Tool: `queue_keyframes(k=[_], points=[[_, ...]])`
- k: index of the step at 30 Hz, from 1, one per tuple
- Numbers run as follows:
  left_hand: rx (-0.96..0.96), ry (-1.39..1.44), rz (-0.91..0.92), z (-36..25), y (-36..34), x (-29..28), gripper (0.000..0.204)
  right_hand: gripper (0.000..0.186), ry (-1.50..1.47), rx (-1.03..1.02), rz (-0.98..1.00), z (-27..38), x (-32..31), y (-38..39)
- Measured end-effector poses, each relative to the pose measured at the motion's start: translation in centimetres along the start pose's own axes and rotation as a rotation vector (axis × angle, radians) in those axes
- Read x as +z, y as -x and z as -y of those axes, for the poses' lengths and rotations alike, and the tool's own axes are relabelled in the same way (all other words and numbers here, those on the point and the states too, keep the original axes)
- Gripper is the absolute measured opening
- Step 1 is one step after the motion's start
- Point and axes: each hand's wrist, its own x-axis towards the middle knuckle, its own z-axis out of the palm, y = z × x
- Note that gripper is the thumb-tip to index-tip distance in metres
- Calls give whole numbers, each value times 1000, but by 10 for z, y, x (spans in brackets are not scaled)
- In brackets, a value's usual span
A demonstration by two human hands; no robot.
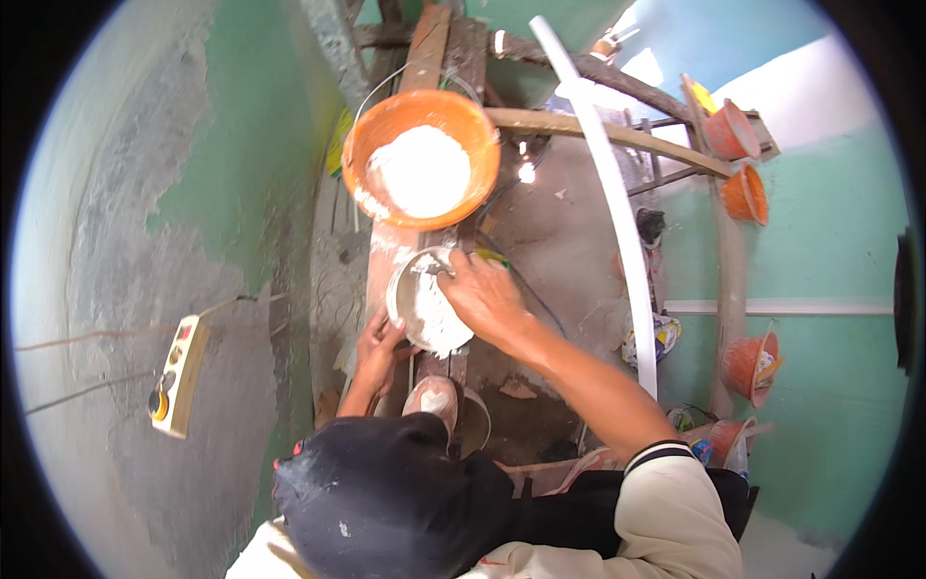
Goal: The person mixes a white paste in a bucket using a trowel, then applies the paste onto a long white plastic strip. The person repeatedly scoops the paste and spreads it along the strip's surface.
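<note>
My right hand [477,294] grips a small dark tool [434,270], partly hidden by the fingers, inside a round bowl [403,289] with white paste [434,318]. My left hand [376,343] holds the bowl's lower left rim, fingers curled against its side. The bowl sits on a wooden plank [384,256]. Just beyond it on the plank is an orange bucket [476,154] holding white material, its wire handle raised. My foot [430,405] shows on the plank just below the bowl.
A power strip [178,376] hangs on the peeling left wall. A long white pipe [617,227] stands diagonally at my right. Wooden beams [617,135] cross the far side. Several orange and red buckets [748,193] line the green right wall. The dusty floor [526,232] lies below the plank.
</note>
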Motion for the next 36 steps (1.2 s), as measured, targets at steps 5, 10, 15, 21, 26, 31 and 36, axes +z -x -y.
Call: queue_keyframes(k=[5,10,15,21,26,31,36], points=[[19,22,38,8,-8,0,61,10,-3,-128,184,21,8,32],[10,25,48,11,-7,-16,65,13,-15,70,137,-13,10,18],[5,16,37,4,-5,-11,63,14,-116,57,174,17,-4,32],[-27,22,2,3,-4,-7,60,16,-63,-61,321,31,2,33],[-20,18,43,1,-5,-2,55,17,-49,107,99,-10,-2,23],[-164,-188,-12,-8,-30,-31,53,14,-167,-10,40,-5,-1,21],[-135,-234,37,-33,-30,-18,55,21,-168,221,347,-12,-2,35]])
